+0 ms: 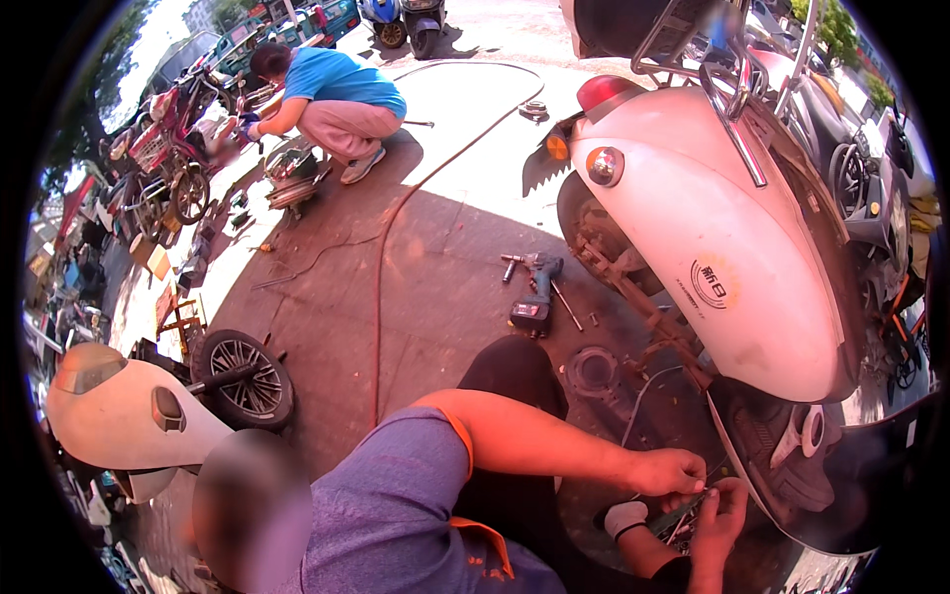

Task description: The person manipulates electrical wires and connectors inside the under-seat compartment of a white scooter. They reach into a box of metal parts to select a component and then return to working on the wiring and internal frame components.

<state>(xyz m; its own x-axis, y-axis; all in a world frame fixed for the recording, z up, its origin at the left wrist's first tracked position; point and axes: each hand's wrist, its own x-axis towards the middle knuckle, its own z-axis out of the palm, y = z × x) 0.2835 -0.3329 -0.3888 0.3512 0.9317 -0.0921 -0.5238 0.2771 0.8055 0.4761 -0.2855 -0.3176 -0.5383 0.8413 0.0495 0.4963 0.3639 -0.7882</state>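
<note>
Sleeve (396,495): filling the lower frame, purple with orange trim, closest to the lens.
Left hand (671,471): fingers pinching together on a thin wire (705,487), just at the fingertips.
Right hand (720,515): coming up from below, fingers curling toward the same wire; grip too blurred to tell.
Wire: lying between both hands, long axis seeming to run down-left to up-right, left hand nearer.
Scooter (712,238): tipped, white, rising right of and above the fingers.
Round emblem (709,282): dark ring on white panel, up from the fingers.
Drill (534,292): lying well up-left of the fingers.
Wheel (242,378): far left of the fingers.
Person (332,99): crouching, blue top, far up-left.
</note>
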